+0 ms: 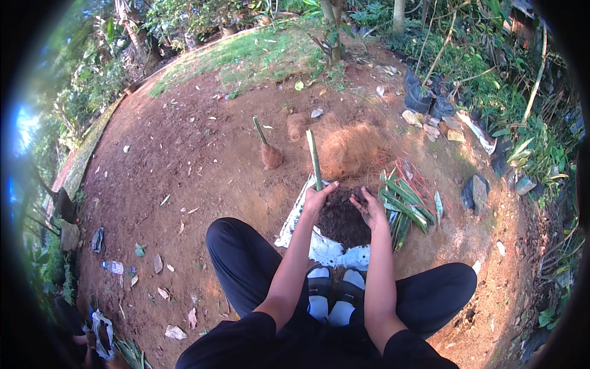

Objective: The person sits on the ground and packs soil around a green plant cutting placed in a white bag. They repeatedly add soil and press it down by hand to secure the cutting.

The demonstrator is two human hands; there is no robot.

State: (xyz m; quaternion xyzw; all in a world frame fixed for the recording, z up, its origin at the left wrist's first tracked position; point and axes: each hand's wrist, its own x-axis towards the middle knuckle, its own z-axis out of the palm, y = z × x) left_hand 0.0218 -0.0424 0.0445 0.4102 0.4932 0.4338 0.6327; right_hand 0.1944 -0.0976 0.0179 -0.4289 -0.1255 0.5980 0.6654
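My left hand [319, 198] is closed around the lower part of a long green leaf cutting [314, 158], which stands nearly upright with a pale tip. Beneath both hands lies a heap of dark soil [344, 224] on a white plastic sack [326, 249]. My right hand [370, 211] is at the right side of the heap, its thumb and fingers curled about a dark clump of soil [362, 194]. Just beyond is a loose pile of brown coconut fibre [351, 149]. A fibre-wrapped ball [271, 157] with a green cutting sticking up sits farther left.
Cut green leaves [405, 206] lie right of the soil, beside tangled red string [421, 190]. Black plant bags [418, 92] and stones line the right edge. A plastic bottle [114, 267] lies at left. Another person's hand [80, 339] shows at lower left, near a white bag [102, 335].
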